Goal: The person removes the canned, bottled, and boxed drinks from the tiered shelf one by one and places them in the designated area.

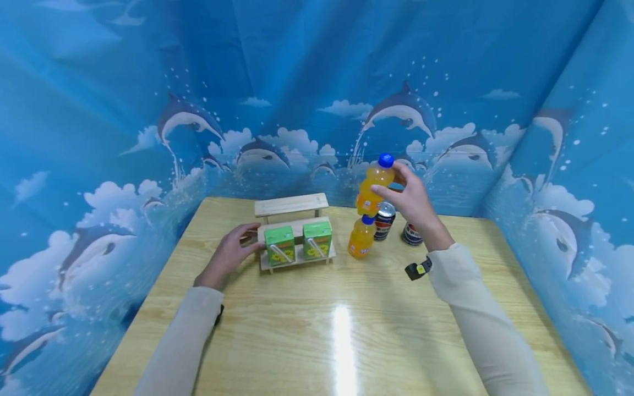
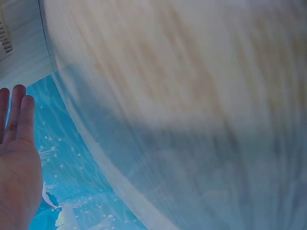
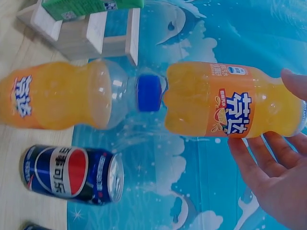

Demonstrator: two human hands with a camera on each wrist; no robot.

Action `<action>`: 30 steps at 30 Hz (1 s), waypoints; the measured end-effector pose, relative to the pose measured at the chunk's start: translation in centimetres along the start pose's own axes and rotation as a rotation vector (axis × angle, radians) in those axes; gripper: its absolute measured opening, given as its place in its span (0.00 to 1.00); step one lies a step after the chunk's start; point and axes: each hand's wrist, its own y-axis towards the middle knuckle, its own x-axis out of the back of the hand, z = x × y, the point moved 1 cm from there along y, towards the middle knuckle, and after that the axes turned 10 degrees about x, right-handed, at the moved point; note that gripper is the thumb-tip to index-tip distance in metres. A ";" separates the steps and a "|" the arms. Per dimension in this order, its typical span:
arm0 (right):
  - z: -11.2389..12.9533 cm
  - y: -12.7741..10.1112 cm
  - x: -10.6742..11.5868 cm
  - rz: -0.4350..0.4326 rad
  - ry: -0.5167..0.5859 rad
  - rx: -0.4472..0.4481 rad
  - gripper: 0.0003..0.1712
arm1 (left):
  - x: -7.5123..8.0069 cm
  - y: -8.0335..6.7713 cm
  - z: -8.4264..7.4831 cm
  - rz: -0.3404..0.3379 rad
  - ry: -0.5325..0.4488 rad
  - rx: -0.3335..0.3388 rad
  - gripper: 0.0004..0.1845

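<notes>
The raised orange soda bottle (image 1: 375,190) is pinched near its top by the right hand (image 1: 413,201), directly above a second orange bottle (image 1: 361,236) standing below. Two cans (image 1: 384,221) stand just under that hand. The left hand (image 1: 229,254), fingers seemingly straight, rests against the wooden rack (image 1: 292,228) holding two green cartons (image 1: 279,245).

Right hand (image 1: 413,201) grips a clear glossy plastic bottle (image 1: 375,187) above the varnished, shiny wooden table (image 1: 346,330); beneath it stand metal cans (image 1: 384,221).
</notes>
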 end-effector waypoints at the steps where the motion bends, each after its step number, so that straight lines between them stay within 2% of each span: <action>1: -0.1 -0.1 0.2 -0.004 -0.006 -0.006 0.40 | 0.0 0.0 0.0 0.000 -0.001 0.002 0.35; 9: -0.8 -1.0 1.9 -0.023 -0.047 -0.047 0.44 | 0.0 0.0 0.1 0.008 0.001 0.017 0.35; 15: -1.2 -1.6 2.9 -0.028 -0.080 -0.068 0.42 | 0.0 0.0 0.2 0.013 -0.007 0.019 0.36; 30: -3.7 -3.7 4.3 -0.028 -0.132 -0.129 0.48 | -0.1 0.2 0.2 0.003 -0.001 0.017 0.36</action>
